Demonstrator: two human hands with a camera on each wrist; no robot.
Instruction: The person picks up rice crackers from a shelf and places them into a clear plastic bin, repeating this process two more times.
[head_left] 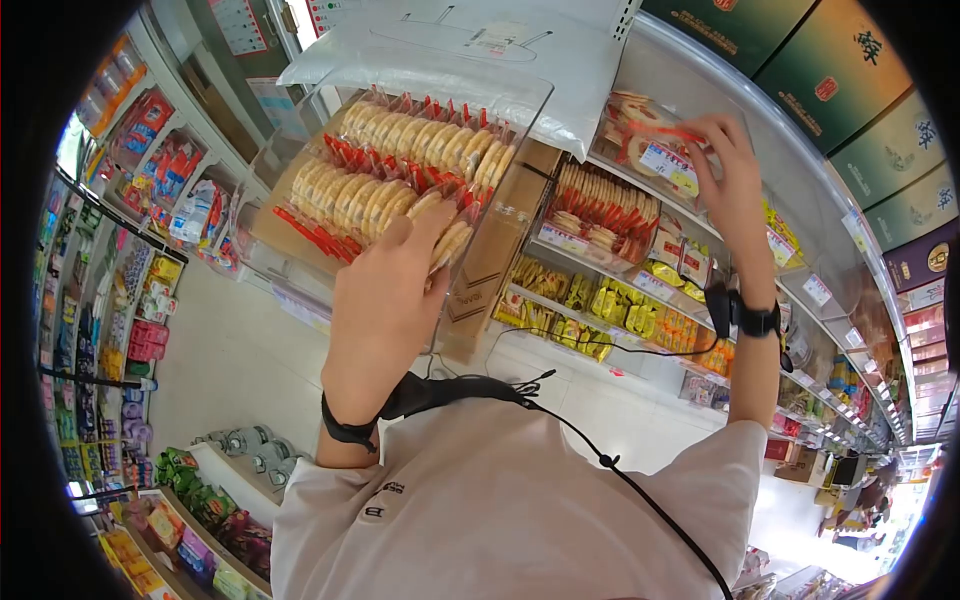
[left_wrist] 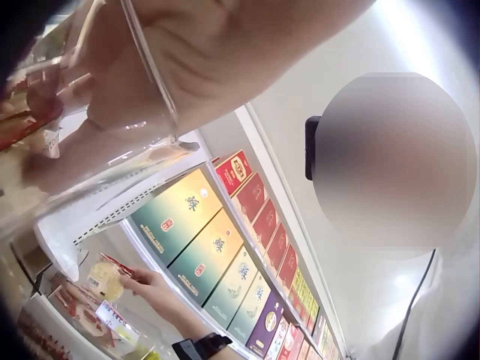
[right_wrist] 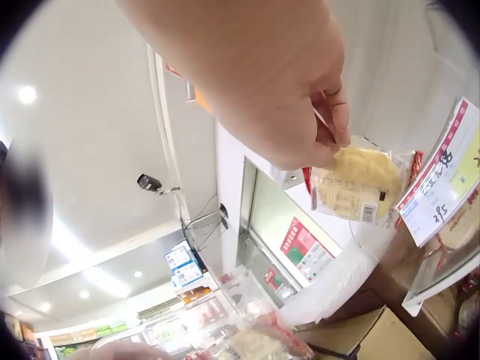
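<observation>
A clear bin [head_left: 262,262] holds rows of wrapped round biscuits [head_left: 345,200] with red wrapper edges. My left hand [head_left: 375,315] [left_wrist: 217,52] reaches into its near right side, fingers and thumb curled round biscuits [head_left: 452,240] at the row's end; the wrist view shows this hand partly through clear plastic. On the right, my right hand [head_left: 735,185] [left_wrist: 165,300] [right_wrist: 262,82] pinches one wrapped biscuit [left_wrist: 106,279] [right_wrist: 356,180] by its edge with thumb and fingers. This biscuit is over a shelf compartment with similar packets [head_left: 625,125] and a price label [head_left: 668,165] [right_wrist: 435,184].
A cardboard box [head_left: 480,290] stands between the bin and the shelves. Lower shelves hold more biscuits [head_left: 605,200] and yellow packets [head_left: 625,305]. Green boxes [head_left: 830,80] line the upper right. A white plastic-wrapped surface [head_left: 430,55] lies behind the bin. A cable [head_left: 610,345] hangs across the shelf front.
</observation>
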